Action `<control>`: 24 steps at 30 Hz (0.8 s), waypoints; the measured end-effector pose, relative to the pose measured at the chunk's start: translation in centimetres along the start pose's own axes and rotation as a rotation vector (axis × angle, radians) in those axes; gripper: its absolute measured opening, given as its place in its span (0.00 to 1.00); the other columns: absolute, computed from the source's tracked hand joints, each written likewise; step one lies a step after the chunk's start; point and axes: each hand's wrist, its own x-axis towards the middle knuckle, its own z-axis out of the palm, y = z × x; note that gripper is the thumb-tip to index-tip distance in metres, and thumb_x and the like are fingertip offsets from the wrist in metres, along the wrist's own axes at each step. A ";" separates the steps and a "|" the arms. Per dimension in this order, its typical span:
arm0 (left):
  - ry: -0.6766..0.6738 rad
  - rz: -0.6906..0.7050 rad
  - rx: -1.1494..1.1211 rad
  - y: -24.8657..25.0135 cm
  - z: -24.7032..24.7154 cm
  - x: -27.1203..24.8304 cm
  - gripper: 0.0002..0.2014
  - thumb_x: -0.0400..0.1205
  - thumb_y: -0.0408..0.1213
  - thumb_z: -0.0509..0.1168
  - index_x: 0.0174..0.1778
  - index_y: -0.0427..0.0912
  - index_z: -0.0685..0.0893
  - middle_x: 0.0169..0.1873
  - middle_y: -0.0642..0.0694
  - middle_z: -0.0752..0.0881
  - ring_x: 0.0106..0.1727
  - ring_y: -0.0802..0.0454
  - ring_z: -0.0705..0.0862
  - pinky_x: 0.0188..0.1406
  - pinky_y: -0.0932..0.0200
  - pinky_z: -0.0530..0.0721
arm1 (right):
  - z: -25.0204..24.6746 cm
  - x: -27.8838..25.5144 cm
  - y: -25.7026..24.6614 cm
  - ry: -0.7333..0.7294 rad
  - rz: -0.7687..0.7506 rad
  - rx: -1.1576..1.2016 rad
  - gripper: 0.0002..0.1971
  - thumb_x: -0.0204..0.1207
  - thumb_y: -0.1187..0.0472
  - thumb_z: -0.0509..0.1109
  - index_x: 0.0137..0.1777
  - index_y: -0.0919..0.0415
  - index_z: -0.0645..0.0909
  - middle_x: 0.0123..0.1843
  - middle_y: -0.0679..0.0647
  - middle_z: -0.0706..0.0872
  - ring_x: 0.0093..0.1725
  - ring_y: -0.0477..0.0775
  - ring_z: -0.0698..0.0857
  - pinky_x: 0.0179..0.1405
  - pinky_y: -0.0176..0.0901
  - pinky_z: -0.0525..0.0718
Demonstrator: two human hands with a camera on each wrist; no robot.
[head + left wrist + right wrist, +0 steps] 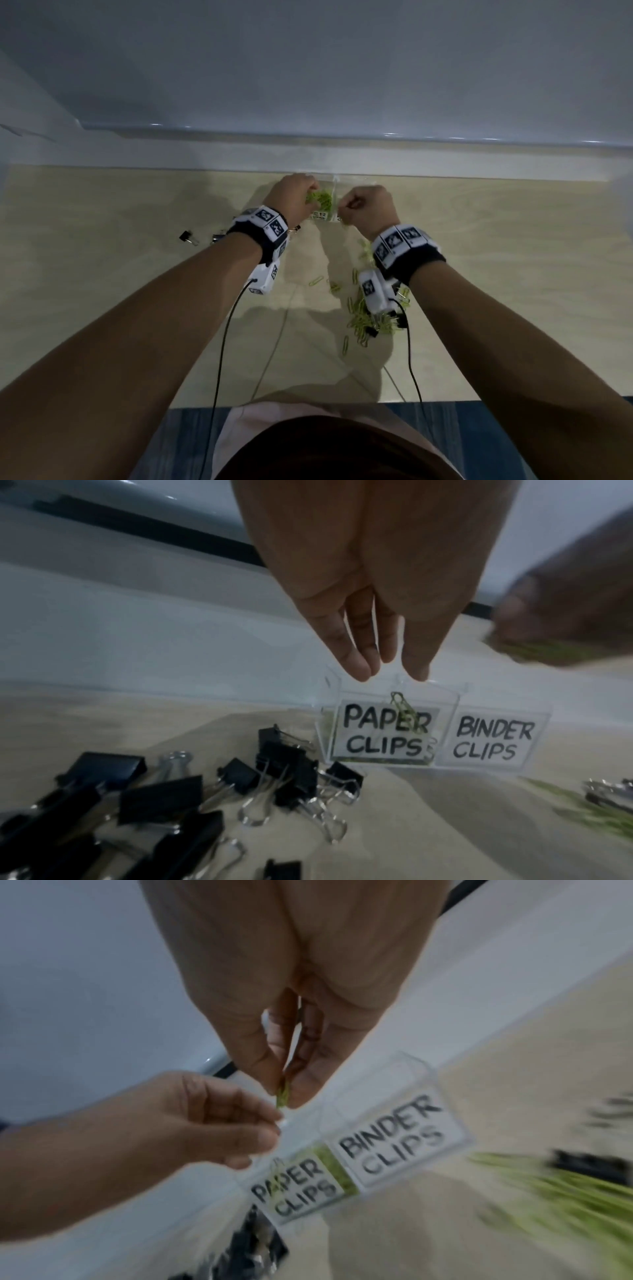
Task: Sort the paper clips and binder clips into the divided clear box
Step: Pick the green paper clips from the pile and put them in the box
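Hands (329,202) over clear box (435,723) — right pinches green paper clip (283,1096).

Left wrist: black band (255,240) topped with white blocks carrying black-and-white square markers
Right wrist: matching black band (416,262), same marker blocks
Cameras: white housing (265,278) under left wrist, another (375,291) under right
Cables: thin, black (222,342), one from each camera
Arms: bare
Clothing: pale pink garment (239,428)
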 end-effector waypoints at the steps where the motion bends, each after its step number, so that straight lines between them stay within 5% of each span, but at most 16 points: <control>1: -0.023 0.019 0.055 -0.1 0.0 -0.1 0.16 0.77 0.39 0.70 0.59 0.39 0.83 0.57 0.41 0.86 0.58 0.44 0.83 0.59 0.52 0.79 | 0.3 1.2 -0.8 0.035 -0.014 -0.014 0.04 0.68 0.68 0.71 0.35 0.62 0.87 0.34 0.59 0.90 0.35 0.56 0.89 0.42 0.47 0.90; 7: -0.116 -0.005 0.135 -0.9 0.7 -0.2 0.07 0.78 0.36 0.68 0.48 0.41 0.89 0.49 0.41 0.89 0.51 0.44 0.85 0.52 0.56 0.79 | 1.8 4.4 -2.9 -0.055 -0.005 -0.143 0.06 0.72 0.68 0.70 0.43 0.59 0.88 0.45 0.55 0.90 0.42 0.48 0.85 0.48 0.37 0.84; 15: 0.123 -0.135 -0.242 -0.4 -0.4 1.0 0.02 0.76 0.33 0.70 0.41 0.38 0.86 0.38 0.45 0.89 0.38 0.52 0.85 0.43 0.60 0.84 | -2.8 -0.8 2.8 -0.102 -0.012 -0.251 0.07 0.74 0.67 0.68 0.46 0.61 0.88 0.47 0.58 0.91 0.47 0.53 0.88 0.54 0.43 0.85; 18: 0.152 -0.138 -0.183 -0.5 -0.3 1.5 0.05 0.77 0.33 0.69 0.45 0.37 0.86 0.43 0.41 0.88 0.44 0.47 0.86 0.47 0.55 0.85 | -4.2 -3.5 6.0 -0.134 0.061 -0.294 0.08 0.74 0.68 0.67 0.46 0.59 0.88 0.46 0.56 0.91 0.45 0.52 0.88 0.53 0.43 0.86; 21: 0.064 -0.050 -0.010 0.1 0.9 0.8 0.11 0.76 0.35 0.69 0.52 0.36 0.84 0.54 0.39 0.82 0.54 0.43 0.81 0.56 0.52 0.78 | -4.5 -6.3 7.9 -0.216 0.066 -0.349 0.07 0.74 0.67 0.68 0.45 0.58 0.87 0.44 0.54 0.90 0.42 0.49 0.86 0.47 0.39 0.84; 24: -0.059 0.097 -0.003 2.5 3.6 -2.1 0.09 0.77 0.36 0.68 0.51 0.40 0.83 0.54 0.43 0.80 0.53 0.47 0.79 0.54 0.55 0.77 | -3.8 -9.0 9.1 -0.281 0.044 -0.391 0.03 0.72 0.63 0.70 0.40 0.57 0.85 0.38 0.52 0.89 0.38 0.50 0.84 0.44 0.44 0.86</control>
